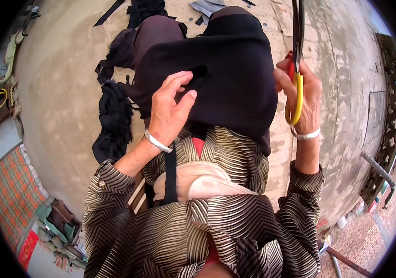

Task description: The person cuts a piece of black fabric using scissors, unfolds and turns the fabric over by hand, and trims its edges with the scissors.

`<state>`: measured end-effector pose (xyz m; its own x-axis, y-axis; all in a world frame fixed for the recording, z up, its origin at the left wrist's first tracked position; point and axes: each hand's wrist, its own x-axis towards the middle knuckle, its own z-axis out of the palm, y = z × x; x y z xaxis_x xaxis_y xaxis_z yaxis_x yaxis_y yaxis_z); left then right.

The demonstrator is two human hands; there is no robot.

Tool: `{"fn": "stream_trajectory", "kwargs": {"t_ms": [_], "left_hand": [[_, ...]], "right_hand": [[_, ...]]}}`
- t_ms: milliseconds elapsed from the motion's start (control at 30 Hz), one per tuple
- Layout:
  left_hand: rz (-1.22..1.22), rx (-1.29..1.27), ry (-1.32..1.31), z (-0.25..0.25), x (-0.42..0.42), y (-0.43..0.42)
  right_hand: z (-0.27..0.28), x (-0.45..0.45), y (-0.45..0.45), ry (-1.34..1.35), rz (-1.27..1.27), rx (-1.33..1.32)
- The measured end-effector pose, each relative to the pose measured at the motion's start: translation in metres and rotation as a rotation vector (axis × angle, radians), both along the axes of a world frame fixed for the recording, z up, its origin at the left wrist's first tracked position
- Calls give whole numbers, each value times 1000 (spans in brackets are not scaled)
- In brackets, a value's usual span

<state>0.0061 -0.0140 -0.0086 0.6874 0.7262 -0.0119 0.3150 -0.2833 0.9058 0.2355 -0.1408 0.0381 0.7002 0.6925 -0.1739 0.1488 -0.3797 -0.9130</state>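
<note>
Black cloth point(235, 88) lies spread over my lap and knees, with a small dark hole or fold near its middle. My left hand point(171, 109) is over the cloth beside that spot, its fingers apart and holding nothing. To the right of my knee, my right hand point(305, 95) is wrapped round scissors point(297, 83) with yellow and red handles, the blades pointing away from me. Whether the blades are parted is hard to tell. The scissors are apart from the cloth. Each wrist wears a silver bracelet.
Black fabric scraps point(113, 118) lie on the concrete floor point(68, 92) left of my legs. More dark strips and a grey piece point(207, 6) are beyond my knees. A plaid cloth point(15, 194) and shoes point(61, 222) sit at the left; a metal pipe point(378, 167) is at the right.
</note>
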Motion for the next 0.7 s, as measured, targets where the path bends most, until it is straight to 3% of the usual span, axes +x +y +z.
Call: {"fn": "stream_trajectory", "kwargs": {"t_ms": [167, 233, 367, 467, 633, 700], "left_hand": [[10, -178, 116, 3, 12, -5], [86, -497, 46, -2, 19, -6], [155, -640, -83, -5, 27, -5], [145, -681, -37, -11, 32, 1], [189, -1065, -230, -23, 34, 13], [208, -1095, -235, -22, 33, 14]], "right_hand": [[36, -33, -35, 330, 158, -143], [39, -41, -46, 469, 196, -145], [35, -53, -70, 724, 329, -179], [35, -61, -76, 764, 382, -240], [32, -64, -79, 783, 418, -297], [38, -65, -73, 813, 364, -347]]}}
